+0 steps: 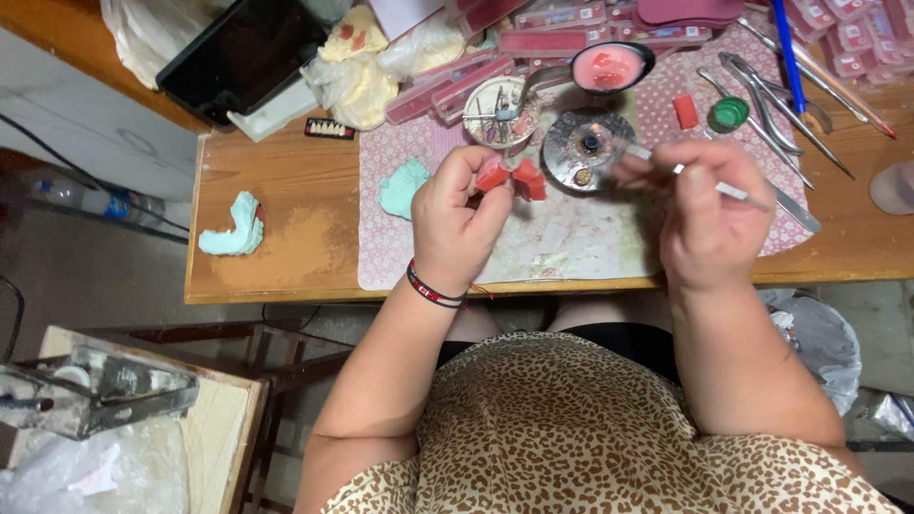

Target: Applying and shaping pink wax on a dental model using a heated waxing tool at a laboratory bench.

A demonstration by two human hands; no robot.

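My left hand [459,214] grips a red wax dental piece [511,177] just above the patterned mat [590,238] on the wooden table. My right hand [700,205] pinches a thin metal instrument [738,193], whose tip reaches toward a small round metal burner [587,145] with a tiny flame. The two hands are about a hand's width apart. A black and red band circles my left wrist.
A ladle of pink wax [609,67] and a cup of tools [502,109] stand behind the burner. Pliers and instruments [781,105] lie at the right, pink tooth trays at the back. Green plaster casts [235,227] [404,187] lie at the left, near a dark tablet [243,52].
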